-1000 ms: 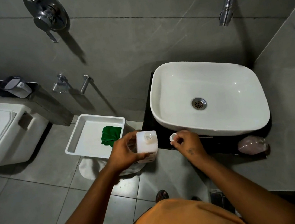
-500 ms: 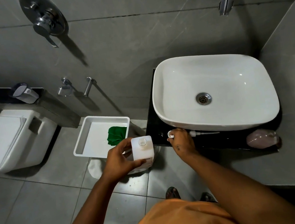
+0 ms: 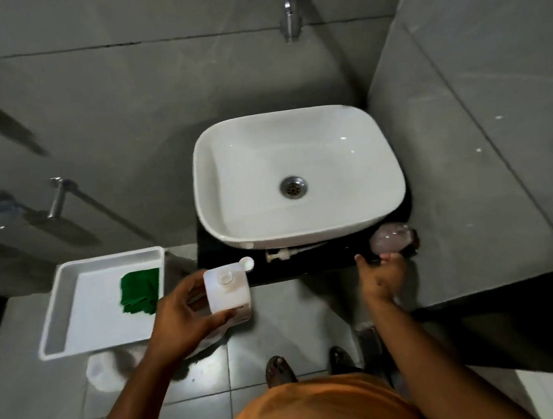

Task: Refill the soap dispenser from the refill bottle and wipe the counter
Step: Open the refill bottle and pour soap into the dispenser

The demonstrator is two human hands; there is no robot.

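Grey-tiled bathroom with a black surface (image 3: 309,267) under a white basin (image 3: 299,175). At far left, a white tray (image 3: 74,322) holds a green cloth (image 3: 140,291), unused. Your left hand (image 3: 184,318) is closed around the white square bottle (image 3: 228,292), upright, neck uncapped; its cap (image 3: 247,263) lies on the surface just behind. Right of that, the pump head (image 3: 285,253) lies on its side. Your right hand (image 3: 380,275), fingers spread and holding nothing, reaches near the pinkish translucent dispenser (image 3: 392,237) at the surface's right end. Step: preparing to pour. Next, judged: grip the dispenser, bring its mouth under the bottle.
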